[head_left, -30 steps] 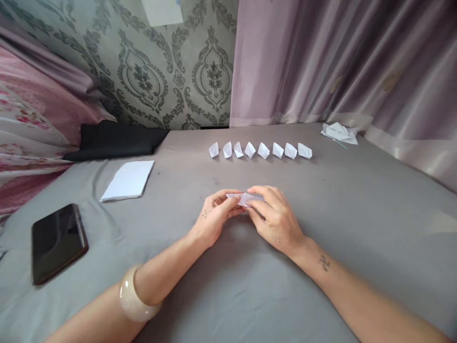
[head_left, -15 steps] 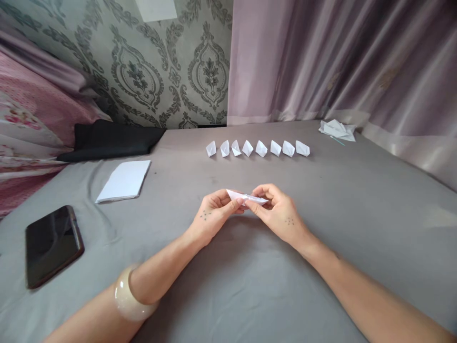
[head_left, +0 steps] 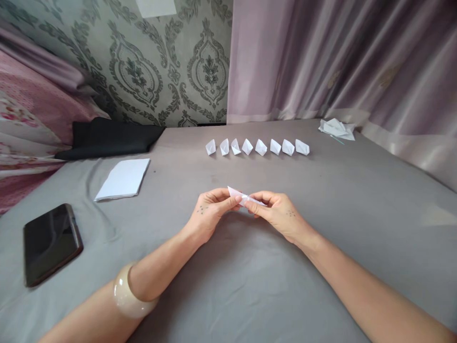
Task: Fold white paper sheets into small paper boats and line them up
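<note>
Tilted more steeply than half a second ago, the folded white paper (head_left: 244, 196) now rises toward its left tip, and the right hand (head_left: 283, 214) has curled its index finger in along the far edge. Grey sheet (head_left: 374, 200) spreads beneath everything, with a purple curtain (head_left: 271, 57) at the far right and a black cloth (head_left: 114, 138) at the far left. On the near left lies a dark phone (head_left: 52, 245); beyond it sits a stack of white paper (head_left: 123, 180). Both hands are clamped on the folded paper, above the middle of the sheet. The left hand (head_left: 210, 209) pinches its left half, thumb on the near face, fingers behind, the pointed left tip sticking up clear of the thumb. On the right half, the right thumb presses the near side, its tip just beside the left one; the right end pokes out slightly past that thumb. Far right, loose white papers (head_left: 335, 127) lie by the curtain. Smallest, eight folded pieces (head_left: 261, 147) stand in a row beyond the hands.
</note>
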The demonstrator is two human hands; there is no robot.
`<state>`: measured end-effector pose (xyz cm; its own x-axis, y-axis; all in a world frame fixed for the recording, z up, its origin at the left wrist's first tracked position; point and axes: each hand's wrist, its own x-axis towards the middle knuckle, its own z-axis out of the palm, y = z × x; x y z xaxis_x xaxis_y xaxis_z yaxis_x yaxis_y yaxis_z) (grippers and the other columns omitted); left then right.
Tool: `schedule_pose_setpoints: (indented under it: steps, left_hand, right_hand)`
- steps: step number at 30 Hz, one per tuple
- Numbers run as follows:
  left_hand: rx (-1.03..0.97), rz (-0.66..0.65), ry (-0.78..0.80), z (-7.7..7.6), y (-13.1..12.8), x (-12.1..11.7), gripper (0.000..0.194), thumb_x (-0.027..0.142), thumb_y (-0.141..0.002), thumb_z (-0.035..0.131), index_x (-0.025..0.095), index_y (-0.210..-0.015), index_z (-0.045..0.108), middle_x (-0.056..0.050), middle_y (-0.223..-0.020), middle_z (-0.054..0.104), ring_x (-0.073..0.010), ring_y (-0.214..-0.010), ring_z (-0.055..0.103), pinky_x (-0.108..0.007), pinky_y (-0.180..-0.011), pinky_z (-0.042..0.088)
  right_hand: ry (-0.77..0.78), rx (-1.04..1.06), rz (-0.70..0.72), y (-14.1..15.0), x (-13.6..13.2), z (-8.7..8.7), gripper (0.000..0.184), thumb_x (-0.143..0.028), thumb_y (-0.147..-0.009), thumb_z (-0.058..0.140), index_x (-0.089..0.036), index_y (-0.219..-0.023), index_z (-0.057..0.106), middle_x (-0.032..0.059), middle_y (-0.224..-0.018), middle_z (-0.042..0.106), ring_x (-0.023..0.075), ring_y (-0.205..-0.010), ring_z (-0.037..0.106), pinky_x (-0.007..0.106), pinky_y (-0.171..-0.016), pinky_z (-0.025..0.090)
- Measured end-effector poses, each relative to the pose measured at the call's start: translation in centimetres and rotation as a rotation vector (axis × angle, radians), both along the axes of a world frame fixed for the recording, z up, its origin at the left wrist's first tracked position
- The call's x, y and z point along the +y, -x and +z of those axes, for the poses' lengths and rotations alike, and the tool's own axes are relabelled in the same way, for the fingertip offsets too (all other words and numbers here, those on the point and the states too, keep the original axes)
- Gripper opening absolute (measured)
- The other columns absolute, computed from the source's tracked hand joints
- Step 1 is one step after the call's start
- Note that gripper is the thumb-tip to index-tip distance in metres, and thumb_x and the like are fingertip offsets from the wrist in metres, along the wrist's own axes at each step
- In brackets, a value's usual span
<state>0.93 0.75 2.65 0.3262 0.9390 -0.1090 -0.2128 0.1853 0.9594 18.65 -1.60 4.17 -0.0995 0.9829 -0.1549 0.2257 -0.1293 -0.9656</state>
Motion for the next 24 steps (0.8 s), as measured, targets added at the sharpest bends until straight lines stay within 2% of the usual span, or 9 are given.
schedule_pose_setpoints:
  steps: [7, 11, 14, 16, 18, 21, 24]
  left_hand:
    - [0.029, 0.039, -0.011, 0.29, -0.1, -0.25, 0.018, 0.03, -0.074, 0.074, 0.014, -0.081, 0.071, -0.005, -0.078, 0.069, -0.0136, -0.072, 0.06, -0.026, -0.071, 0.048]
    - [0.012, 0.074, 0.017, 0.47, -0.24, -0.27, 0.017, 0.028, -0.073, 0.075, 0.013, -0.075, 0.069, -0.004, -0.072, 0.067, -0.0109, -0.067, 0.058, -0.023, -0.067, 0.046]
    - [-0.051, 0.048, 0.098, 0.41, -0.23, 0.05, 0.019, 0.028, -0.072, 0.076, 0.012, -0.075, 0.067, -0.003, -0.071, 0.065, -0.0095, -0.065, 0.057, -0.023, -0.066, 0.046]
    - [-0.058, 0.005, 0.171, 0.37, -0.22, 0.25, 0.024, 0.034, -0.073, 0.074, 0.011, -0.076, 0.067, -0.003, -0.071, 0.063, -0.0099, -0.065, 0.058, -0.023, -0.064, 0.046]
    - [-0.032, -0.032, 0.198, 0.35, -0.27, 0.3, 0.03, 0.04, -0.074, 0.073, 0.01, -0.076, 0.066, -0.004, -0.069, 0.062, -0.01, -0.064, 0.057, -0.022, -0.059, 0.046]
    - [-0.003, -0.04, 0.172, 0.35, -0.39, 0.19, 0.031, 0.039, -0.071, 0.076, 0.01, -0.072, 0.065, -0.003, -0.064, 0.06, -0.0087, -0.059, 0.055, -0.02, -0.053, 0.042]
    - [-0.016, -0.017, 0.218, 0.33, -0.33, 0.23, 0.03, 0.036, -0.069, 0.077, 0.009, -0.072, 0.065, -0.003, -0.063, 0.061, -0.0086, -0.058, 0.055, -0.019, -0.053, 0.042]
  right_hand:
    - [0.045, 0.103, 0.053, 0.03, 0.02, -0.02, 0.031, -0.048, -0.073, 0.07, -0.018, -0.083, 0.071, 0.0024, -0.081, 0.068, 0.0115, -0.07, 0.057, 0.026, -0.066, 0.047]
    - [0.12, 0.183, 0.072, 0.16, 0.23, -0.1, 0.032, -0.047, -0.071, 0.073, -0.017, -0.077, 0.068, -0.0008, -0.068, 0.062, 0.0083, -0.061, 0.053, 0.025, -0.064, 0.047]
    - [0.18, 0.245, 0.053, 0.31, 0.4, -0.19, 0.031, -0.046, -0.068, 0.076, -0.016, -0.074, 0.068, -0.0014, -0.066, 0.061, 0.0071, -0.058, 0.052, 0.024, -0.063, 0.047]
    - [0.221, 0.295, 0.038, 0.35, 0.45, -0.32, 0.03, -0.044, -0.067, 0.077, -0.016, -0.075, 0.069, -0.0015, -0.067, 0.061, 0.0067, -0.059, 0.053, 0.023, -0.062, 0.047]
    - [0.246, 0.334, 0.036, 0.33, 0.47, -0.48, 0.028, -0.042, -0.069, 0.077, -0.016, -0.077, 0.07, -0.001, -0.069, 0.062, 0.0063, -0.06, 0.054, 0.021, -0.062, 0.047]
    - [0.278, 0.398, 0.066, 0.2, 0.51, -0.65, 0.027, -0.041, -0.075, 0.072, -0.015, -0.08, 0.071, 0.0025, -0.079, 0.067, 0.0063, -0.065, 0.058, 0.017, -0.062, 0.049]
    - [0.376, 0.507, 0.049, -0.04, 0.63, -0.63, 0.035, -0.047, -0.085, 0.06, -0.014, -0.084, 0.071, 0.007, -0.082, 0.07, 0.0106, -0.07, 0.065, 0.019, -0.062, 0.053]
